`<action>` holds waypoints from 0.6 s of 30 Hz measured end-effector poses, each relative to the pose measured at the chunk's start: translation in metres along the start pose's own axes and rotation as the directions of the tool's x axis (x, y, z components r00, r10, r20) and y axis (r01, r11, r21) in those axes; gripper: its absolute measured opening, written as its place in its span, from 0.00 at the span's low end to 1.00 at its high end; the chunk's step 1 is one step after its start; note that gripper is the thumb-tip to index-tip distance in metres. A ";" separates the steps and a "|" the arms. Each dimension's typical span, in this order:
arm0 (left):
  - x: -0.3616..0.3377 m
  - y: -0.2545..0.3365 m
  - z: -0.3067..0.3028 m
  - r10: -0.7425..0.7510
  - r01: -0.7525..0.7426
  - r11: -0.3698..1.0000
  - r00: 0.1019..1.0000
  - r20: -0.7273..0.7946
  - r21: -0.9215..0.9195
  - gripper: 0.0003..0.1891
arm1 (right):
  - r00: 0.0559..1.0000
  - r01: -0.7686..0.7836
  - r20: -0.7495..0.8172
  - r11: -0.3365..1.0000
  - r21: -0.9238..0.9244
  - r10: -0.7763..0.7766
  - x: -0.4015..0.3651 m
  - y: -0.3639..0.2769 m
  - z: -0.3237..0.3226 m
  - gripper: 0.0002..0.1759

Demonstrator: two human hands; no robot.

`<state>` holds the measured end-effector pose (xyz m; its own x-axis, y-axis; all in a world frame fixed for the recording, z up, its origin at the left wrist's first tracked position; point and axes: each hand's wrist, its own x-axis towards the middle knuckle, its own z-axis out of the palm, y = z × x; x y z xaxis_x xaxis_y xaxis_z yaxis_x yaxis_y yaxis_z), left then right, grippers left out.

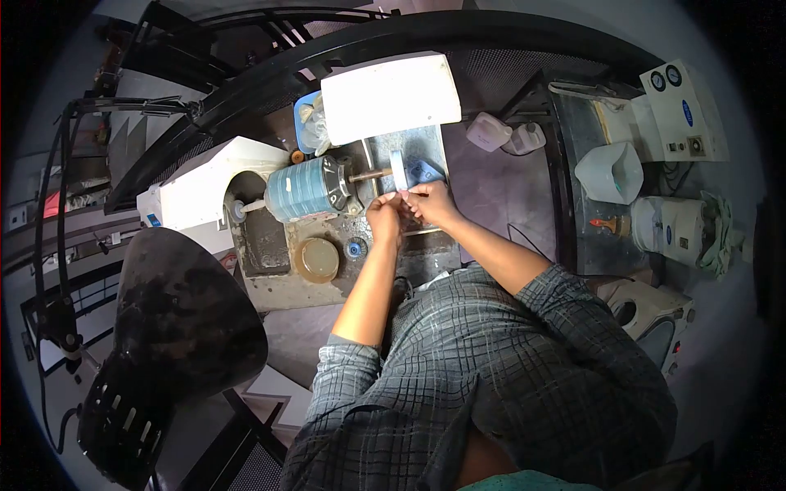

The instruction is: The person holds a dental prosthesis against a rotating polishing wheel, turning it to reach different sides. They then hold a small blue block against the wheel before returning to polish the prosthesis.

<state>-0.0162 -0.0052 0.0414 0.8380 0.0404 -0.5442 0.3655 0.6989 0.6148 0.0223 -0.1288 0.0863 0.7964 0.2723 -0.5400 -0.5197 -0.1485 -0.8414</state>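
A blue ribbed bench polishing motor has a shaft running to the right with a pale round wheel on its end. At the lower edge of that wheel, my left hand and my right hand are close together with fingers pinched. Whatever sits between the fingertips is too small to make out. The wheel stands over a wet metal tray, where a blue piece lies just behind my right hand. A white hood rises behind the wheel.
A round bowl and a small blue-rimmed disc lie on the bench before the motor. A black lamp shade looms at left. Plastic jugs stand behind right; a side bench holds a white container and a brush.
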 end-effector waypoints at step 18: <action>-0.024 0.000 0.002 0.202 -0.174 0.946 0.976 -0.078 0.273 0.07 | 0.922 0.385 0.205 0.812 -0.438 -0.327 0.001 0.005 -0.023 0.13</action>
<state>-0.0350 -0.0075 0.0557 0.8604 0.2363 -0.4515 0.3108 0.4589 0.8323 0.0278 -0.1514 0.0809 0.8415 0.4943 -0.2179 0.0203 -0.4320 -0.9017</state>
